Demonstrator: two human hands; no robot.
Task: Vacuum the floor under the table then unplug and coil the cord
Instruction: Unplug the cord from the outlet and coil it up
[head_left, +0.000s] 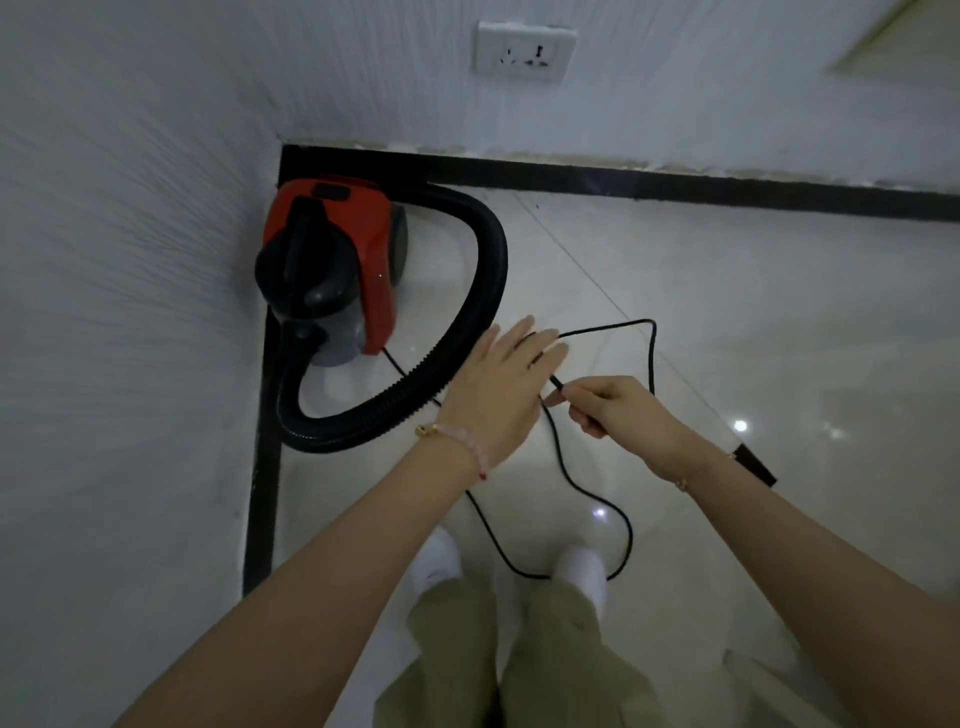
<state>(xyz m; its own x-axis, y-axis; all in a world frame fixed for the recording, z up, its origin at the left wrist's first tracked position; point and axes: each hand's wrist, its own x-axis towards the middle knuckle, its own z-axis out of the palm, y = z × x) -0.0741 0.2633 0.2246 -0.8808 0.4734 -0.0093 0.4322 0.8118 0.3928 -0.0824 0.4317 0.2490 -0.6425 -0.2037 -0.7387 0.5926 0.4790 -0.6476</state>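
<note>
Beyond the two hands, in the corner where the walls met, sat the red and black vacuum (332, 270). Its thick black hose (467, 332) curled in a big loop on the shiny floor (727, 312), and the loop passed just under the left hand (493, 395).

That left hand was stretched out flat, palm down, with its fingers (540, 345) straight and close together. It was not closed around anything, but the thin black cord (623, 525) lay across the fingers and seemed to wrap round them. A pink bead bracelet (457, 441) sat on the left wrist.

The right hand (618, 410) was curled up just beside the left one. It pinched the cord between thumb and fingers, right by the left fingertips. Both arms reached forward, bare, and the wrists bent a little toward each other.

From the fingers the cord made a loop out past the right hand, then hung down below both hands and curved over the floor near two white shoes (582, 571). High on the wall past the hands was a white socket (524, 52). No plug was in it.
</note>
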